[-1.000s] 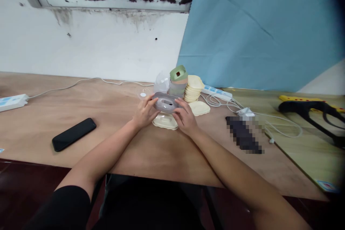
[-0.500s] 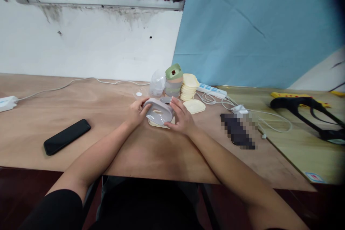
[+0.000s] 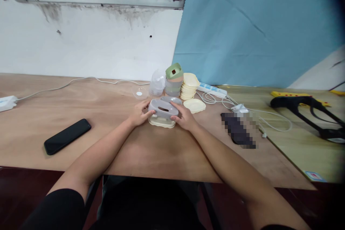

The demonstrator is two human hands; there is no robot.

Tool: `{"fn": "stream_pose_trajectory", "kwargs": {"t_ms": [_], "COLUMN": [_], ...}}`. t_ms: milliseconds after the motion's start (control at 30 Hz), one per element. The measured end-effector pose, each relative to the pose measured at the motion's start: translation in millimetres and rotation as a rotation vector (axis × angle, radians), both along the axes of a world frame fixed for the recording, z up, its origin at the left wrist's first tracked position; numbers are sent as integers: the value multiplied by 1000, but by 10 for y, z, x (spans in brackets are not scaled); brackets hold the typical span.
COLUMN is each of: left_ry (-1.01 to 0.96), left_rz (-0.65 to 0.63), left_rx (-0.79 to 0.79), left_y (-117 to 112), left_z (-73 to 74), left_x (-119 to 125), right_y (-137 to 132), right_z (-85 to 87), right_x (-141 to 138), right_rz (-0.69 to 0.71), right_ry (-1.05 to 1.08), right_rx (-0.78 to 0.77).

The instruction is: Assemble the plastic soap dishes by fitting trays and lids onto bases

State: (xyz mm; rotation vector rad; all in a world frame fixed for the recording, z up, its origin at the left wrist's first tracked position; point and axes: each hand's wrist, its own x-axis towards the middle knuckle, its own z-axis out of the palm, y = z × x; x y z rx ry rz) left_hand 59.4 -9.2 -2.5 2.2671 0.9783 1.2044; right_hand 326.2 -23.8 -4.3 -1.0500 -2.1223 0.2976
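Note:
My left hand (image 3: 139,113) and my right hand (image 3: 182,116) both grip a grey plastic shell (image 3: 162,108) with an oval slot in its top. They hold it level, just over a cream plastic base (image 3: 161,122) that lies on the wooden table (image 3: 107,115). Whether shell and base touch is unclear. Behind them stand a stack of coloured shells (image 3: 174,79) with a green one on top, and a stack of cream bases (image 3: 189,87). One more cream base (image 3: 194,105) lies to the right of my hands.
A black phone (image 3: 67,136) lies at the left. A clear bag (image 3: 157,82) and a small clear disc (image 3: 139,93) sit behind my hands. White power strips (image 3: 211,90) and cables run along the back. A blurred dark object (image 3: 238,129) and a black-and-yellow tool (image 3: 304,104) lie at the right.
The grey shell was tilted with its underside toward me half a second ago. Now both hands hold it level and lower, over the cream base.

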Motion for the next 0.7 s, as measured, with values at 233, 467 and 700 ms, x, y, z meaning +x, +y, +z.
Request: {"fn": "stream_pose_trajectory", "kwargs": {"t_ms": [233,467,700], "left_ry": [106,195,291], "left_rz": [51,41,12], "left_rx": [-68,-108,-101], "left_y": [61,23,31], "left_z": [-74,-25,-14], "left_x": [-20,-28,-69], "right_y": [55,73,87], "right_z": [-42,-64,-72], "right_x": [42,32,63], "right_rz": [40,36,57], "right_ry": [-30,-53,-76], "right_rx": [-93,-94,-133]}}
